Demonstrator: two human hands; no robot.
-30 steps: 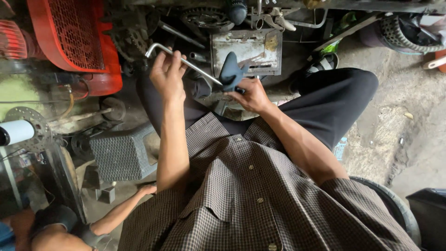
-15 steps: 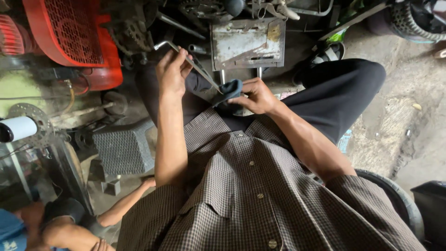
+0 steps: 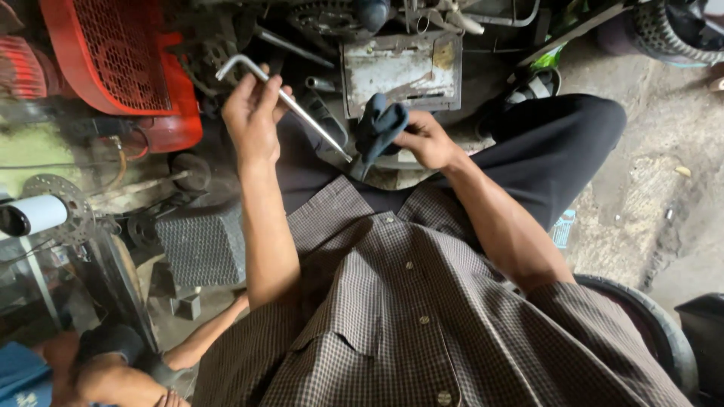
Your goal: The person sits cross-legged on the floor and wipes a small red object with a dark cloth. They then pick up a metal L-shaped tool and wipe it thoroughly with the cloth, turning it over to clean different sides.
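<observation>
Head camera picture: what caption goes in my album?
Left hand holds bent silver metal rod; right hand grips dark blue cloth.

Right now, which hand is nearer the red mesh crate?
Left. The left hand grips the L-shaped wrench just right of the red mesh crate; the right hand holds a dark cloth farther right.
</observation>
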